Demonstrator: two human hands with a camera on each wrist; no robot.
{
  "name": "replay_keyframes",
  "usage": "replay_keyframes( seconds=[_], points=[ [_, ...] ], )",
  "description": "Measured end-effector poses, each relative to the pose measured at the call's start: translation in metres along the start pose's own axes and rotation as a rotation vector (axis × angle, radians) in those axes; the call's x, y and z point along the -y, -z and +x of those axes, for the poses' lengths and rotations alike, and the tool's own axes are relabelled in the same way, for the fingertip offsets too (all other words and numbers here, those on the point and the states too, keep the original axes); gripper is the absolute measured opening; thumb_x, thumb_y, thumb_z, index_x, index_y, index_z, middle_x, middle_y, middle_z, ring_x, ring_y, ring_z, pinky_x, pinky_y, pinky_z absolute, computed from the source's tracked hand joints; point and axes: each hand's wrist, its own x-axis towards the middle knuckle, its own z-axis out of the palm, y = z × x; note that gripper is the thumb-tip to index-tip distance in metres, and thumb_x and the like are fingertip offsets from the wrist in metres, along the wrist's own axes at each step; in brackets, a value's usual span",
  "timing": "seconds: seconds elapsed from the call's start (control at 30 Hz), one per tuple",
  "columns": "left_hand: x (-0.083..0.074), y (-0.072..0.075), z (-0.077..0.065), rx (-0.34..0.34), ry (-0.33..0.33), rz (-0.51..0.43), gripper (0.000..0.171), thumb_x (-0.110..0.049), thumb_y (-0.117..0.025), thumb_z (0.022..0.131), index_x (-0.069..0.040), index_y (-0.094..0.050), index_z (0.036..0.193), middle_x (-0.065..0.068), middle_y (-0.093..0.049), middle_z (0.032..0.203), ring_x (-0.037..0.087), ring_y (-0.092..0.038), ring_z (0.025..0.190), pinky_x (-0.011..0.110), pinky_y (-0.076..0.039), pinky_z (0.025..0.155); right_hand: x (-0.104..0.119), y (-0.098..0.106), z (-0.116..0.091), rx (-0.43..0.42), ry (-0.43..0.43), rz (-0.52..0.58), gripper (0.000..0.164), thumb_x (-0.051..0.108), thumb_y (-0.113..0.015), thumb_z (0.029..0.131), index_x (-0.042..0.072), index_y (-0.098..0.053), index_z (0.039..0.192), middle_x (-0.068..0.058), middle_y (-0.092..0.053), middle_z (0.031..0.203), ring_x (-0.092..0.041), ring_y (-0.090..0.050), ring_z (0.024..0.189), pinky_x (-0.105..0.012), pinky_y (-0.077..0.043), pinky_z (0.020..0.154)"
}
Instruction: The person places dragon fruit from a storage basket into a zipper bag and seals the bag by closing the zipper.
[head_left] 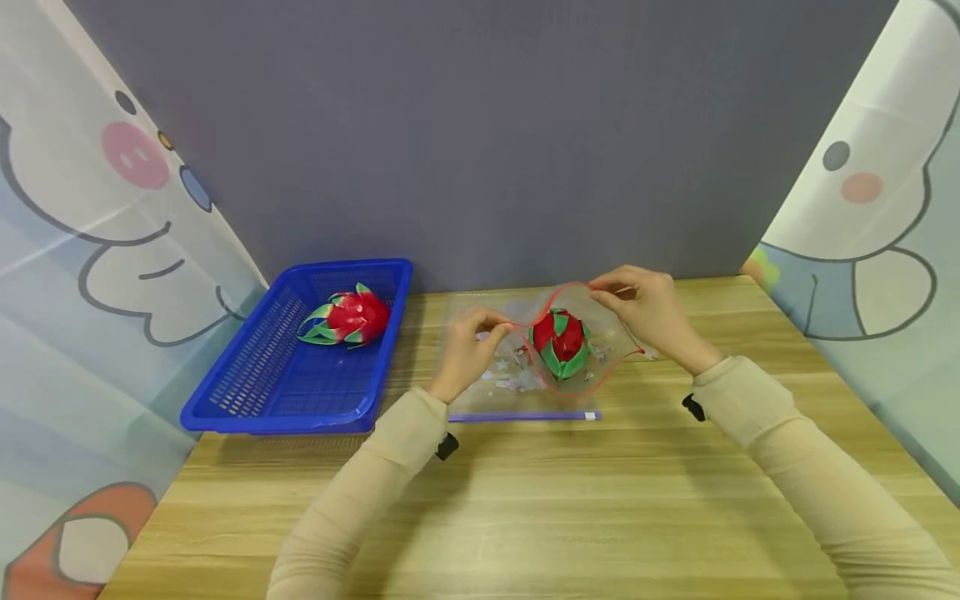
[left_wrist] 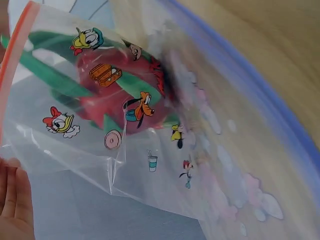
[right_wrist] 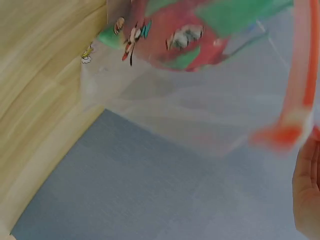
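L grip [head_left: 472,350] is pinching, thumb against fingers, the left side of the red rim [left_wrist: 18,55] of a clear bag [head_left: 609,323]. R grip [head_left: 647,307] is pinching the same rim at upper right. Both are holding narrow on thin plastic, w/ the bag mouth gaping btwn them.

One dragon fruit [head_left: 562,343], red w/ green leaves, is sitting inside said bag, leaf tips pointing twd the mouth. Cartoon prints [left_wrist: 60,122] are showing on the bag wall. Whether the bag base is touching the table [head_left: 555,508]: can't tell.

Flat bag [head_left: 480,387], also clear, is lying on the table, partly behind the held bag as seen from the head; its purple strip [head_left: 517,417] is running along the near edge, w/ a white slider [head_left: 590,415] sitting nr the R end.

Blue basket [head_left: 322,379] is standing at far L, w/ a 2nd dragon fruit [head_left: 360,317] lying on its side within, leaves pointing L.

Beige sleeves [head_left: 352,508] are covering both forearms. Grey panel [head_left: 480,150] is standing behind; cartoon curtains [head_left: 885,358] are flanking L & R.
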Motion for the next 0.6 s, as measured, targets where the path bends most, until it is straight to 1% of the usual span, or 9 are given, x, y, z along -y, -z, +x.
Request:
replay_keyframes(
  seconds=[0.1,0.17,0.23,0.3,0.4,0.47,0.53,0.6],
  points=[
    [0.001,0.0,0.007,-0.043,0.064,-0.027,0.01,-0.012,-0.069,0.079,-0.002,-0.067,0.083,0.01,-0.068,0.082,0.019,-0.065,0.074,0.022,-0.053,0.072,-0.002,0.003,-0.002,0.03,-0.049,0.019,0.014,0.006,-0.07,0.079,0.004,-0.071,0.093,-0.007,-0.069,0.088,-0.008,-0.064,0.071,-0.008,-0.048,0.062],
    [0.001,0.0,0.012,-0.05,0.096,-0.041,0.012,-0.013,-0.069,0.08,-0.002,-0.068,0.083,0.01,-0.068,0.083,0.019,-0.065,0.074,0.024,-0.053,0.072,-0.003,0.005,-0.003,0.047,-0.082,0.028,0.015,0.008,-0.069,0.08,0.005,-0.071,0.095,-0.007,-0.069,0.091,-0.008,-0.065,0.073,-0.009,-0.049,0.064],
    [0.001,-0.001,0.016,-0.048,0.116,-0.048,0.013,-0.015,-0.068,0.081,-0.002,-0.068,0.083,0.01,-0.069,0.083,0.019,-0.065,0.075,0.024,-0.053,0.073,-0.005,0.009,-0.005,0.068,-0.106,0.034,0.018,0.01,-0.068,0.082,0.004,-0.07,0.098,-0.008,-0.069,0.094,-0.012,-0.066,0.077,-0.013,-0.051,0.066],
    [0.002,-0.001,0.019,-0.043,0.135,-0.053,0.014,-0.016,-0.068,0.082,-0.003,-0.068,0.084,0.01,-0.068,0.084,0.018,-0.065,0.076,0.024,-0.053,0.075,-0.006,0.014,-0.009,0.103,-0.146,0.039,0.021,0.015,-0.066,0.084,0.005,-0.069,0.103,-0.01,-0.068,0.097,-0.02,-0.067,0.08,-0.018,-0.053,0.067],
    [0.002,0.001,0.021,-0.044,0.169,-0.071,0.013,-0.016,-0.067,0.082,-0.003,-0.067,0.085,0.009,-0.068,0.085,0.018,-0.065,0.076,0.025,-0.053,0.075,-0.009,0.022,-0.017,0.179,-0.223,0.049,0.029,0.023,-0.063,0.087,0.005,-0.066,0.109,-0.014,-0.066,0.104,-0.029,-0.067,0.087,-0.026,-0.055,0.068],
    [0.003,0.002,0.023,-0.049,0.192,-0.086,0.013,-0.015,-0.067,0.082,-0.002,-0.067,0.085,0.01,-0.068,0.085,0.019,-0.064,0.076,0.026,-0.053,0.075,-0.011,0.028,-0.024,0.234,-0.275,0.072,0.033,0.026,-0.062,0.087,0.004,-0.064,0.113,-0.017,-0.064,0.109,-0.032,-0.066,0.091,-0.028,-0.055,0.068],
    [0.003,0.003,0.023,-0.052,0.214,-0.107,0.012,-0.013,-0.067,0.082,-0.001,-0.066,0.085,0.011,-0.067,0.084,0.02,-0.064,0.075,0.027,-0.053,0.075,-0.013,0.033,-0.031,0.28,-0.298,0.085,0.036,0.025,-0.063,0.087,0.003,-0.062,0.114,-0.018,-0.062,0.113,-0.034,-0.064,0.095,-0.03,-0.055,0.071],
    [0.003,0.003,0.024,-0.057,0.231,-0.122,0.012,-0.012,-0.067,0.082,-0.001,-0.066,0.084,0.012,-0.067,0.084,0.02,-0.064,0.075,0.028,-0.053,0.074,-0.015,0.036,-0.039,0.31,-0.286,0.078,0.037,0.023,-0.065,0.086,0.001,-0.062,0.115,-0.018,-0.062,0.113,-0.034,-0.063,0.098,-0.034,-0.054,0.077]
  ],
)
